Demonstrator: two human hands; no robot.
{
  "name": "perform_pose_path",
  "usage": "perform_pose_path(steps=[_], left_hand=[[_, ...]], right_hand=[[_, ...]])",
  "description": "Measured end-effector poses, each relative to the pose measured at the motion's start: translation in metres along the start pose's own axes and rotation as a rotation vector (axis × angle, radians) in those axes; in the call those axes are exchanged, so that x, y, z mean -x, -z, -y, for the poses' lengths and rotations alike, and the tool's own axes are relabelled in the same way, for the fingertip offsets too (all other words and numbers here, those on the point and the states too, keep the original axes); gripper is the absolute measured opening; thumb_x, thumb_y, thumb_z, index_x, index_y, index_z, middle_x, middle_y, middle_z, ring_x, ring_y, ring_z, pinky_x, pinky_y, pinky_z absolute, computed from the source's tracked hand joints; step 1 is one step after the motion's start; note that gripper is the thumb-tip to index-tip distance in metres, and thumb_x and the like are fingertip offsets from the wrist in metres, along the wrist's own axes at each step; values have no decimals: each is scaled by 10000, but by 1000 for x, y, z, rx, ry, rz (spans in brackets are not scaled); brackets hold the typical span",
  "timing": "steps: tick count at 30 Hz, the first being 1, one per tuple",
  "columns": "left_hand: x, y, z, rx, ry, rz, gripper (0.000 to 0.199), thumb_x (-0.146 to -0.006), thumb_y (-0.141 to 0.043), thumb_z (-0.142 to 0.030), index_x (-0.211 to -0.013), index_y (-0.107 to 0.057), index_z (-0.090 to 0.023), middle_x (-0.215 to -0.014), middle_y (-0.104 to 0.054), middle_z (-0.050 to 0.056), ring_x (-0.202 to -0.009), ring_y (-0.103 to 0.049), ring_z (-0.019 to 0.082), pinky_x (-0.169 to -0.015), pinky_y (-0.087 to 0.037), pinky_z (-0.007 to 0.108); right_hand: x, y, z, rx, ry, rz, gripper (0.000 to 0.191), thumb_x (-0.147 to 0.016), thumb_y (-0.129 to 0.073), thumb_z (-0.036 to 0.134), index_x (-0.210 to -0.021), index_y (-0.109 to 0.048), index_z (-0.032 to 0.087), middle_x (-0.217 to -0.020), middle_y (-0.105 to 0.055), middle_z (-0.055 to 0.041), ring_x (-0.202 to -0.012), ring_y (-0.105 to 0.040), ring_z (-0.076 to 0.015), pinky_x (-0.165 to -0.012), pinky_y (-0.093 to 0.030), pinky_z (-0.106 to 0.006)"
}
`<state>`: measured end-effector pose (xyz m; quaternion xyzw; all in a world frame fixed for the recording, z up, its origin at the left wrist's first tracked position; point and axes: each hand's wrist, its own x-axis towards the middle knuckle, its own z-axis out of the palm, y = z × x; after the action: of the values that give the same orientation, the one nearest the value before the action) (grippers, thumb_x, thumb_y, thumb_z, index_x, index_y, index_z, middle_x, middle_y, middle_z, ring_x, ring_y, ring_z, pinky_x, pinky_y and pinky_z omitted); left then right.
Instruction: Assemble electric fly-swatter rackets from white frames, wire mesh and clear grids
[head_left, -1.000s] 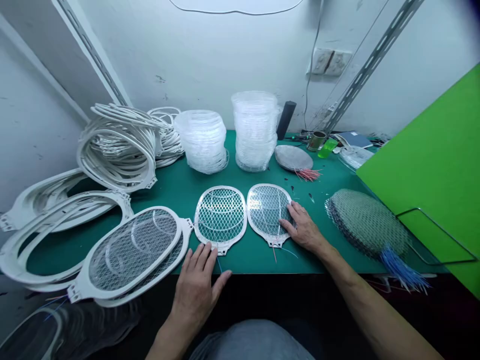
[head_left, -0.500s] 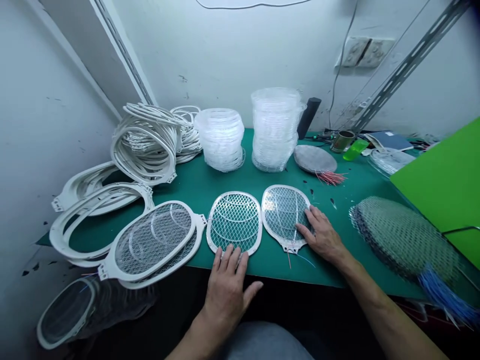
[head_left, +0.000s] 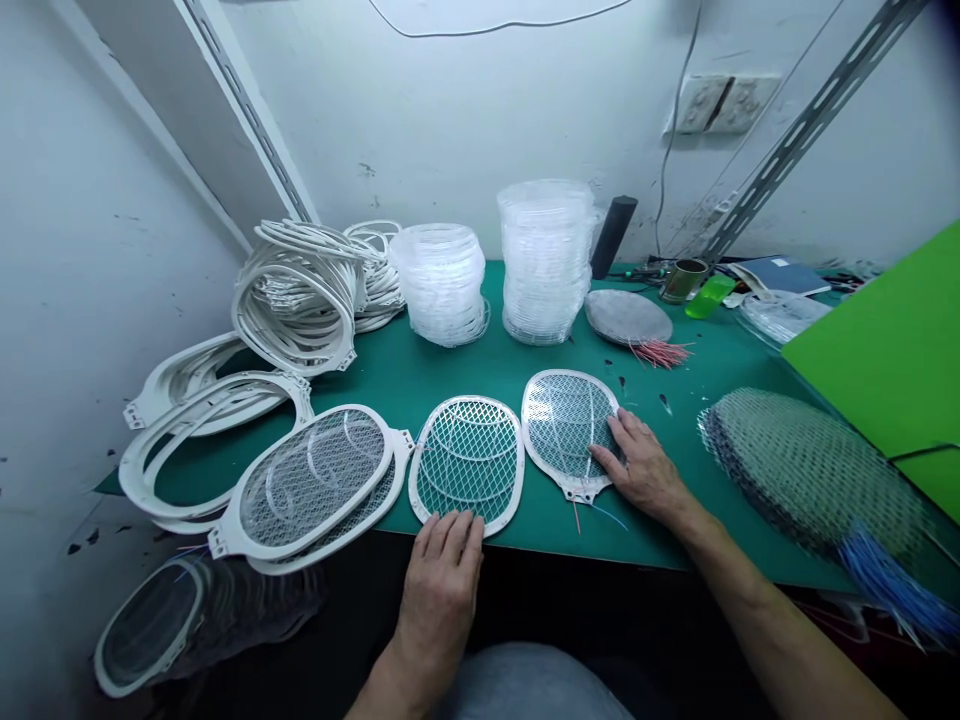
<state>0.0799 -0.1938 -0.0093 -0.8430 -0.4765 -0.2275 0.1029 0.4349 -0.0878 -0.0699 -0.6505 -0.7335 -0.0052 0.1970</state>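
Front edge of the counter (head_left: 450,375), dead centre: L hand (head_left: 439,590) lies flat, palm down, fingers (head_left: 450,530) on the bottom rim of a white bug-zapper grid (head_left: 466,465), wide open, no grip on anything. Just right of it, a second grid (head_left: 566,430) w/ red and blue leads (head_left: 592,518) trailing off its handle tab toward the front edge. R hand (head_left: 641,468) is open too, fingertips (head_left: 611,440) laid on that grid's right side, nothing pinched.

Left end of the counter: two mesh rackets (head_left: 315,490) stacked, bare white frames (head_left: 202,445) beside them, more coiled up in a heap (head_left: 300,300) by the wall. Back edge: two stacks of clear plastic rims (head_left: 442,285) (head_left: 544,262), black roll (head_left: 613,237) upright next door, then a grey disc stack (head_left: 628,318) w/ pink wires (head_left: 660,352). Right end: big pile of mesh grids (head_left: 806,470) w/ blue wires (head_left: 892,590), green board (head_left: 877,360) propped behind.
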Motion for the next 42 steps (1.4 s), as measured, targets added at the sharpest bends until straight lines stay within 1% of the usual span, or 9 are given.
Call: perform_pose_path(steps=[6, 14, 19, 24, 26, 29, 34, 38, 42], left_hand=[[-7, 8, 4, 26, -48, -46, 366, -937, -512, 4, -1183, -703, -187, -1083, -782, 111, -1022, -744, 293, -874, -639, 475], [-41, 38, 20, 15, 44, -257, 444, -962, -565, -43, -1393, -555, -153, -1156, -760, 142, -1069, -745, 265, -958, -615, 421], [-57, 33, 24, -20, 39, -262, 350, -965, -571, -61, -1302, -633, -132, -1101, -782, 133, -1000, -767, 255, -911, -617, 363], [-53, 30, 28, 32, 23, -347, 466, -932, -621, -29, -1385, -621, -138, -1195, -770, 124, -1047, -762, 243, -970, -585, 322], [-52, 33, 33, 70, 110, -442, 460, -910, -666, -51, -1356, -662, -164, -1171, -781, 103, -1012, -772, 241, -962, -586, 309], [-54, 42, 36, 269, 445, -523, 359, -895, -729, -177, -1252, -744, -210, -1125, -797, 63, -987, -776, 250, -965, -591, 325], [-65, 46, 25, 1114, 961, -409, 381, -848, -793, -375, -1199, -766, -232, -1122, -798, 43, -1039, -761, 271, -994, -601, 401], [-75, 33, 7, 1526, 1154, -335, 481, -709, -901, -389, -1125, -776, -183, -1073, -802, 87, -964, -778, 292, -857, -655, 394], [-78, 21, -14, 1661, 1268, -227, 559, -593, -967, -385, -1070, -777, -164, -1035, -804, 102, -956, -778, 298, -791, -657, 348]], right_hand=[[-2, 1, 1, 10, 8, -1, 750, -1010, -366, 629, -1434, -556, 41, -1563, -434, -275, -1465, -393, -416, -1193, -355, -579], [-3, 5, 6, 11, -17, 19, 760, -1014, -373, 623, -1443, -550, 21, -1573, -418, -287, -1477, -375, -423, -1199, -341, -590], [-5, 7, 8, 0, -47, 47, 753, -1011, -377, 638, -1474, -536, 65, -1600, -401, -251, -1489, -371, -402, -1210, -332, -580], [-4, 5, 6, -25, -37, 33, 763, -1007, -385, 643, -1472, -542, 58, -1599, -400, -256, -1495, -359, -412, -1218, -314, -594], [-4, 3, 3, -55, -38, 38, 745, -1009, -391, 635, -1467, -551, 71, -1592, -415, -249, -1492, -370, -405, -1217, -322, -593], [-6, 8, 2, -136, -58, -7, 686, -1009, -403, 622, -1447, -585, 126, -1569, -464, -218, -1474, -405, -397, -1192, -370, -598], [-18, 45, 40, -406, -145, -321, 650, -975, -501, 637, -1361, -664, 140, -1509, -537, -203, -1459, -417, -405, -1194, -366, -597], [-32, 72, 90, -1110, -360, -150, 565, -933, -591, 651, -1212, -751, 187, -1133, -747, -139, -1009, -711, -308, -865, -610, -451], [-42, 76, 105, -1546, -523, -176, 455, -741, -831, 599, -879, -796, 167, -814, -725, -75, -706, -646, -180, -681, -572, -324]])
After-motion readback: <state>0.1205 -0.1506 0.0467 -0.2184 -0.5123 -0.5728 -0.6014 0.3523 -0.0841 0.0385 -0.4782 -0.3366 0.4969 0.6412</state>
